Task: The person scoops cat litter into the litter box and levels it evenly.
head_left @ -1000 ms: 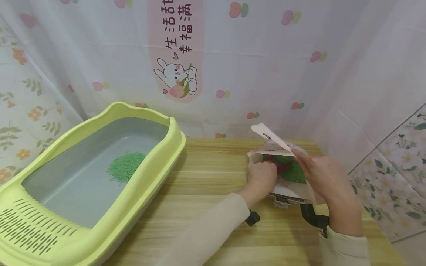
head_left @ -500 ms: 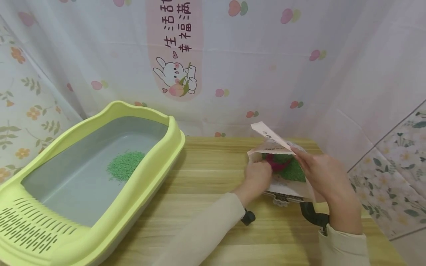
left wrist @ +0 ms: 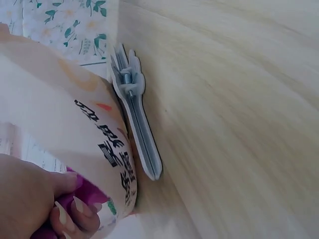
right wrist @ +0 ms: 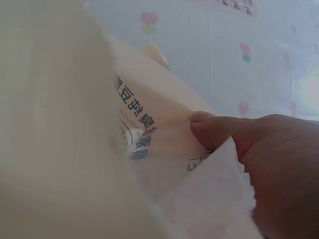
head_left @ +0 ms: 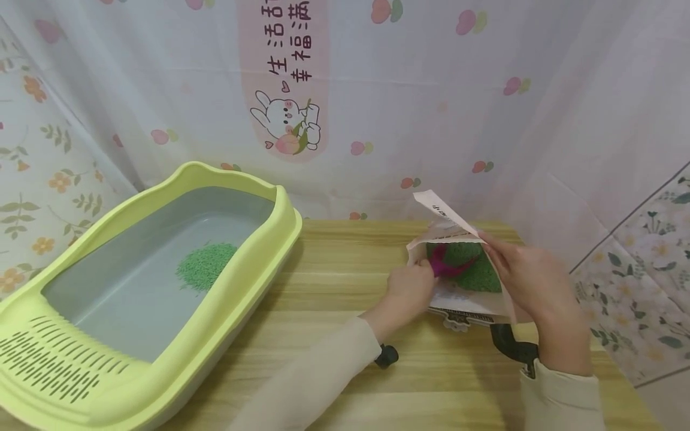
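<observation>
On the right of the table a pale printed bag (head_left: 469, 303) lies with its mouth open, green cat litter pellets (head_left: 481, 276) inside. My left hand (head_left: 408, 292) grips the handle of a magenta scoop (head_left: 441, 267) at the bag's mouth; the scoop's front end is in the litter. In the left wrist view the fingers curl round the magenta handle (left wrist: 88, 191). My right hand (head_left: 530, 280) pinches the bag's upper edge and holds it up. The right wrist view shows that thumb (right wrist: 219, 130) against the printed bag wall.
A yellow-rimmed litter box (head_left: 259, 251) with a grey inside stands at the left, holding a small green pile of litter (head_left: 207, 266). A grey clip (left wrist: 142, 130) lies beside the bag. Patterned curtains (head_left: 377, 108) hang behind the table.
My left hand has drawn back a little toward the left and front, and more of the magenta scoop shows. The right hand still holds the bag's edge, slightly shifted.
</observation>
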`<move>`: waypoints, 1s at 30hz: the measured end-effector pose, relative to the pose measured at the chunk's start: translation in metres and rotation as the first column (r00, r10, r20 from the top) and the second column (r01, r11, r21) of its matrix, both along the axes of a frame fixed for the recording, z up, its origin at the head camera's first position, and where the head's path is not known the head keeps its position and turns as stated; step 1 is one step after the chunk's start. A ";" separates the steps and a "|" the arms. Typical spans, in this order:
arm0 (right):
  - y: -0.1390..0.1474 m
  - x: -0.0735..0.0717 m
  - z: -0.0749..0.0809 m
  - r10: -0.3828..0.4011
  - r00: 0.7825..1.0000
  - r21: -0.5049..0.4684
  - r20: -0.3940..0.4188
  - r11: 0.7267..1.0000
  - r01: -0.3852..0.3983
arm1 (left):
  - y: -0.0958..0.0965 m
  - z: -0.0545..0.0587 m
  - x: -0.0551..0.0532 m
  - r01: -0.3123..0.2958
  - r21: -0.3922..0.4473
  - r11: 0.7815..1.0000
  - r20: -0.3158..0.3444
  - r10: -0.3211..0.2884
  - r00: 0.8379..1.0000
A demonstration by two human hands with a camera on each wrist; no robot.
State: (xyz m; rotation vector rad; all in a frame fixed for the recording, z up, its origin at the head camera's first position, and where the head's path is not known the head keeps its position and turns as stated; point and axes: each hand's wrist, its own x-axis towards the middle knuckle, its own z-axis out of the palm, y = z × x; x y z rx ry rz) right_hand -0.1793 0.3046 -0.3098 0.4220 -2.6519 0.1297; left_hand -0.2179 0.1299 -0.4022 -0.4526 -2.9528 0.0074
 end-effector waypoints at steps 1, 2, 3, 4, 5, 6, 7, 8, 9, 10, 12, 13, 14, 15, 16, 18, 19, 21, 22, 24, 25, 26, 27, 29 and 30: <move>0.000 0.000 0.000 -0.003 1.000 -0.001 0.005 1.000 0.003 | -0.002 0.000 0.001 0.007 0.001 1.000 -0.013 -0.007 1.000; 0.000 0.000 0.000 -0.005 1.000 -0.005 0.011 1.000 0.005 | -0.005 -0.001 0.002 0.016 0.001 1.000 -0.025 -0.015 1.000; 0.000 0.000 0.001 -0.010 1.000 -0.007 0.022 1.000 0.010 | -0.007 -0.001 0.003 0.026 -0.004 1.000 -0.036 -0.026 0.999; 0.001 0.001 0.001 -0.015 0.999 -0.007 0.032 1.000 0.015 | -0.009 -0.002 0.004 0.037 -0.013 0.999 -0.043 -0.037 0.998; 0.001 0.001 0.001 -0.019 0.999 -0.006 0.041 1.000 0.020 | -0.011 -0.002 0.005 0.046 -0.023 0.999 -0.050 -0.047 0.998; 0.001 0.002 0.002 -0.023 0.998 -0.006 0.050 1.000 0.024 | -0.013 -0.002 0.006 0.053 -0.024 0.998 -0.051 -0.055 0.997; 0.002 0.002 0.002 -0.030 0.998 -0.004 0.061 1.000 0.030 | -0.015 -0.002 0.006 0.059 -0.022 0.998 -0.045 -0.060 0.997; 0.002 0.002 0.002 -0.034 0.997 -0.003 0.069 0.999 0.034 | -0.017 -0.002 0.007 0.064 -0.023 0.998 -0.038 -0.065 0.997; 0.002 0.002 0.003 -0.038 0.996 -0.002 0.075 0.999 0.038 | -0.019 -0.002 0.008 0.069 -0.022 0.997 -0.028 -0.069 0.997; 0.002 0.003 0.003 -0.038 0.996 -0.001 0.078 0.999 0.038 | -0.021 -0.002 0.008 0.072 -0.014 0.997 -0.019 -0.073 0.997; 0.003 0.002 0.002 -0.033 0.997 0.000 0.077 0.999 0.033 | -0.025 -0.002 0.009 0.083 0.007 0.997 -0.003 -0.083 0.997; 0.003 0.002 0.002 -0.030 0.997 0.000 0.074 1.000 0.030 | -0.027 -0.002 0.009 0.093 0.015 0.996 -0.003 -0.092 0.996; 0.003 0.002 0.001 -0.027 0.997 0.000 0.069 1.000 0.027 | -0.030 -0.002 0.010 0.104 0.024 0.994 -0.003 -0.104 0.995; 0.003 0.002 0.001 -0.024 0.998 0.001 0.062 1.000 0.024 | -0.032 -0.001 0.010 0.117 0.036 0.992 -0.006 -0.117 0.993; 0.003 0.002 0.001 -0.022 0.998 0.001 0.058 1.000 0.022 | -0.034 -0.001 0.010 0.131 0.046 0.990 -0.011 -0.131 0.991; 0.003 0.001 0.001 -0.021 0.999 0.001 0.048 1.000 0.021 | -0.037 0.000 0.010 0.156 0.061 0.986 -0.018 -0.155 0.988; 0.003 0.001 0.001 -0.023 0.999 0.003 0.046 1.000 0.023 | -0.039 0.001 0.011 0.165 0.068 0.984 -0.017 -0.164 0.986; 0.003 0.001 0.002 -0.024 0.999 0.007 0.045 1.000 0.024 | -0.043 0.002 0.011 0.178 0.084 0.981 -0.007 -0.178 0.984; 0.003 0.001 0.002 -0.024 0.999 0.007 0.049 1.000 0.024 | -0.045 0.002 0.011 0.179 0.090 0.980 0.001 -0.179 0.984; 0.002 0.001 0.002 -0.021 0.999 0.011 0.043 1.000 0.021 | -0.050 0.002 0.010 0.182 0.104 0.978 0.013 -0.184 0.983; 0.002 0.001 0.002 -0.020 0.999 0.010 0.044 1.000 0.019 | -0.053 0.001 0.010 0.186 0.111 0.976 0.013 -0.188 0.982; 0.001 0.000 0.002 -0.018 0.999 0.009 0.044 1.000 0.017 | -0.056 0.001 0.009 0.192 0.116 0.974 0.013 -0.195 0.981; 0.001 0.000 0.002 -0.016 0.999 0.007 0.044 1.000 0.016 | -0.059 0.001 0.009 0.198 0.122 0.973 0.010 -0.201 0.980; 0.000 0.000 0.001 -0.011 0.999 0.005 0.037 1.000 0.011 | -0.065 0.001 0.008 0.213 0.130 0.968 0.000 -0.215 0.977; 0.000 -0.001 0.001 -0.010 0.999 0.004 0.036 1.000 0.010 | -0.069 0.001 0.008 0.219 0.138 0.966 0.002 -0.222 0.975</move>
